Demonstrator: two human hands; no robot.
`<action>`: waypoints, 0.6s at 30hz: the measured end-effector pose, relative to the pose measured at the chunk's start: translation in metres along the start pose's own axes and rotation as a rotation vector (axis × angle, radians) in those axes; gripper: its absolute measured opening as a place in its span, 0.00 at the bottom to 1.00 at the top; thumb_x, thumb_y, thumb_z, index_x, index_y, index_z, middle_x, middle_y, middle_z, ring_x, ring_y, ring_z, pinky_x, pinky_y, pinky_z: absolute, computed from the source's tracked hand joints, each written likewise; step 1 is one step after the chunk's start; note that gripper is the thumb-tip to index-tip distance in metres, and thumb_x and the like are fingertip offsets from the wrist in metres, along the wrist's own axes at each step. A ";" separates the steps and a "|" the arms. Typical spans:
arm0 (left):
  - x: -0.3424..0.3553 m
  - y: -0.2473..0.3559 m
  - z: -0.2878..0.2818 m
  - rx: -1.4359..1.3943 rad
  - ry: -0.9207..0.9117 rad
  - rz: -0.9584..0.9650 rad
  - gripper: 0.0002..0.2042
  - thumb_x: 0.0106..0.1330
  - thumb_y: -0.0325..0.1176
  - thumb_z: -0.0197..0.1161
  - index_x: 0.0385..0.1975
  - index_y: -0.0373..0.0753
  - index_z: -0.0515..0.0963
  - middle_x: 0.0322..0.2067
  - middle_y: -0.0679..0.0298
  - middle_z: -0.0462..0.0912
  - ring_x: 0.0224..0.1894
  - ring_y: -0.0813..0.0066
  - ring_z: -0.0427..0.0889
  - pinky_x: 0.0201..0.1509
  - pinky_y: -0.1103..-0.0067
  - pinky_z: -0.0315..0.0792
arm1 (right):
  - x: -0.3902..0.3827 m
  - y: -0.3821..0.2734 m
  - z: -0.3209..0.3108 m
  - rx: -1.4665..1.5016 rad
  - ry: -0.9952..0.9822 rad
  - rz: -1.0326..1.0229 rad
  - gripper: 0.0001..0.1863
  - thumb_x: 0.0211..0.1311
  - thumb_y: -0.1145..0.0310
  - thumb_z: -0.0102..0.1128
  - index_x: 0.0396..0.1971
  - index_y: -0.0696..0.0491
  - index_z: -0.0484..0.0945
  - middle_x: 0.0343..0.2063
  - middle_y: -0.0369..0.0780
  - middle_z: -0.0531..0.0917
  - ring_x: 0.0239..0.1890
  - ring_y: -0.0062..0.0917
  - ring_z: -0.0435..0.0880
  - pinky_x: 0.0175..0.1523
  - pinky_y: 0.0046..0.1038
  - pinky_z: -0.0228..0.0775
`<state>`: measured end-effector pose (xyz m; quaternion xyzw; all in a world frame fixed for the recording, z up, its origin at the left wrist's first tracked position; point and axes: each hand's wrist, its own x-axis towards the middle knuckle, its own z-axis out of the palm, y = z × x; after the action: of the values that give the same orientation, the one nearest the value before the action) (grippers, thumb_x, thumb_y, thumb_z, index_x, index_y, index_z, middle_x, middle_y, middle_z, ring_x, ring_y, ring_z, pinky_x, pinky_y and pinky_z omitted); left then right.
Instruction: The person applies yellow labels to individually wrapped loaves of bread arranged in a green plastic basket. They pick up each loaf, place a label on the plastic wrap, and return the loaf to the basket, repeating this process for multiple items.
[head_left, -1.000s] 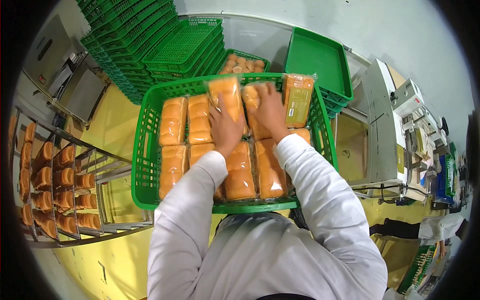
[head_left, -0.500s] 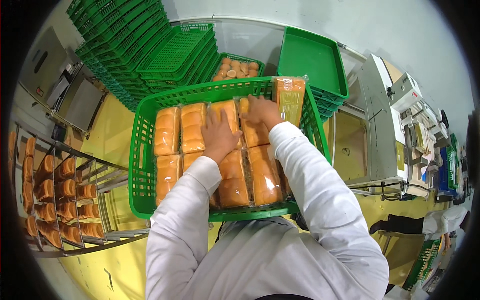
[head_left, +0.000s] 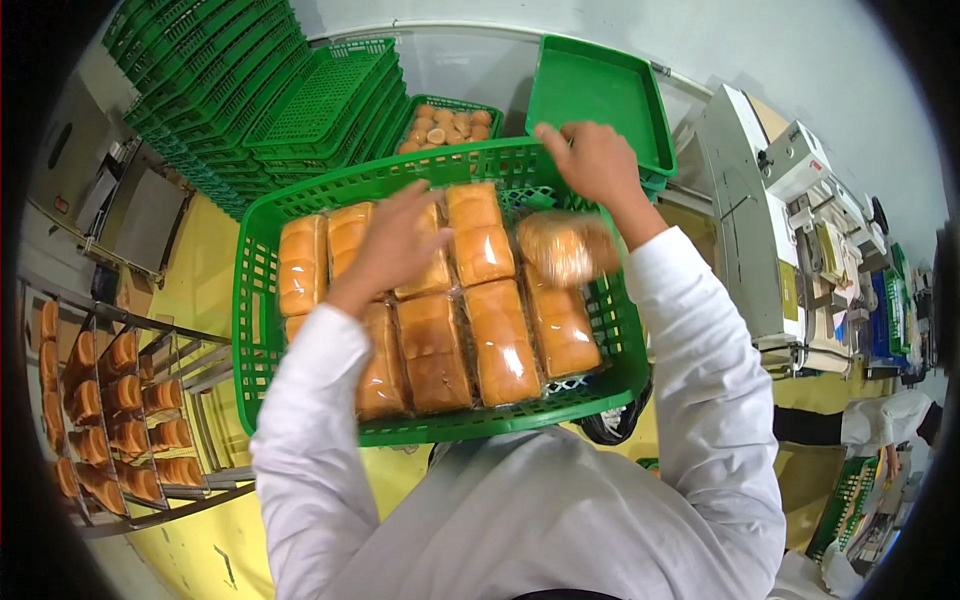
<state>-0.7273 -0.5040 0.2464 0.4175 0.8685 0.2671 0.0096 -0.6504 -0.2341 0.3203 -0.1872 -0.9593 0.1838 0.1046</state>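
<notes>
A green perforated crate (head_left: 262, 215) in front of me holds rows of golden bread loaves (head_left: 500, 340) in clear wrap. My left hand (head_left: 395, 240), smeared by motion, is over the left loaves with fingers stretched and thumb apart. Above the crate's far right rim, my right hand (head_left: 600, 170) has its thumb spread from its fingers and nothing visible in it. Below the right wrist, a blurred wrapped loaf (head_left: 562, 250) lies across the far end of the right column. Whether it rests flat or tilted is unclear.
Stacked green crates (head_left: 320, 105) stand far left, beside a crate of round buns (head_left: 447, 125). A stack of solid green trays (head_left: 600, 95) is behind the right hand. A rack of unwrapped bread (head_left: 125, 400) stands left, a white machine (head_left: 745, 220) right. Another person (head_left: 885, 420) is far right.
The labelled loaf that stood at the crate's far right corner is no longer upright there; a blurred loaf lies lower. My right hand moved right and up, my left slightly left.
</notes>
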 end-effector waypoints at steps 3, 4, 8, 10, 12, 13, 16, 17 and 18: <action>-0.048 0.000 -0.069 0.051 0.092 -0.042 0.24 0.65 0.39 0.64 0.60 0.38 0.72 0.66 0.49 0.66 0.68 0.49 0.64 0.71 0.63 0.58 | -0.052 0.024 0.043 -0.219 0.003 -0.173 0.34 0.56 0.34 0.57 0.47 0.51 0.80 0.46 0.54 0.81 0.40 0.45 0.85 0.47 0.44 0.76; -0.062 0.000 -0.087 0.045 0.106 -0.082 0.24 0.65 0.37 0.64 0.60 0.38 0.72 0.66 0.49 0.66 0.69 0.51 0.64 0.71 0.64 0.58 | -0.074 0.045 0.076 -0.291 0.203 -0.297 0.39 0.52 0.34 0.62 0.55 0.49 0.76 0.53 0.55 0.78 0.43 0.44 0.85 0.48 0.43 0.77; -0.138 -0.029 -0.127 0.075 0.202 -0.283 0.22 0.67 0.33 0.62 0.60 0.36 0.72 0.67 0.51 0.65 0.69 0.56 0.63 0.71 0.66 0.57 | -0.115 0.030 0.068 -0.174 -0.016 -0.100 0.46 0.45 0.49 0.73 0.66 0.47 0.63 0.63 0.55 0.69 0.55 0.46 0.79 0.55 0.41 0.75; -0.179 -0.039 -0.139 0.086 0.252 -0.368 0.21 0.68 0.32 0.61 0.60 0.36 0.72 0.67 0.51 0.65 0.70 0.56 0.62 0.71 0.66 0.56 | -0.105 0.023 0.053 0.004 -0.245 0.047 0.47 0.43 0.58 0.74 0.66 0.47 0.62 0.64 0.54 0.67 0.60 0.47 0.75 0.57 0.41 0.73; -0.206 -0.056 -0.144 0.072 0.312 -0.407 0.21 0.68 0.32 0.60 0.60 0.36 0.71 0.67 0.51 0.64 0.70 0.55 0.62 0.72 0.66 0.54 | -0.083 0.033 0.046 0.260 -0.116 -0.016 0.45 0.43 0.63 0.73 0.65 0.47 0.62 0.65 0.53 0.65 0.60 0.48 0.74 0.57 0.40 0.73; -0.217 -0.060 -0.149 0.078 0.345 -0.429 0.21 0.69 0.32 0.60 0.61 0.36 0.71 0.67 0.50 0.64 0.70 0.55 0.62 0.72 0.66 0.54 | -0.070 0.036 0.044 0.396 -0.052 -0.058 0.44 0.43 0.65 0.72 0.65 0.48 0.63 0.65 0.53 0.64 0.60 0.49 0.73 0.57 0.40 0.73; -0.242 -0.100 -0.147 0.170 0.376 -0.437 0.23 0.69 0.32 0.60 0.63 0.37 0.68 0.67 0.49 0.63 0.70 0.55 0.61 0.72 0.66 0.53 | -0.039 0.014 0.061 0.300 0.479 -0.216 0.45 0.42 0.69 0.73 0.65 0.44 0.63 0.65 0.50 0.63 0.60 0.48 0.73 0.57 0.39 0.74; -0.248 -0.113 -0.144 0.215 0.377 -0.434 0.24 0.69 0.32 0.60 0.64 0.38 0.67 0.67 0.49 0.63 0.70 0.55 0.60 0.72 0.66 0.53 | -0.036 0.010 0.072 0.273 0.484 -0.210 0.44 0.42 0.70 0.73 0.65 0.42 0.64 0.66 0.50 0.63 0.60 0.48 0.73 0.57 0.39 0.74; -0.254 -0.121 -0.140 0.176 0.348 -0.439 0.25 0.69 0.32 0.60 0.65 0.37 0.66 0.67 0.49 0.63 0.70 0.54 0.60 0.72 0.66 0.52 | -0.034 0.010 0.086 0.246 0.489 -0.203 0.44 0.42 0.71 0.73 0.65 0.41 0.64 0.66 0.49 0.62 0.60 0.48 0.72 0.57 0.39 0.74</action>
<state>-0.6826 -0.8149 0.2571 0.1666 0.9465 0.2497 -0.1184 -0.6395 -0.2662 0.2336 -0.1152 -0.8899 0.2369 0.3725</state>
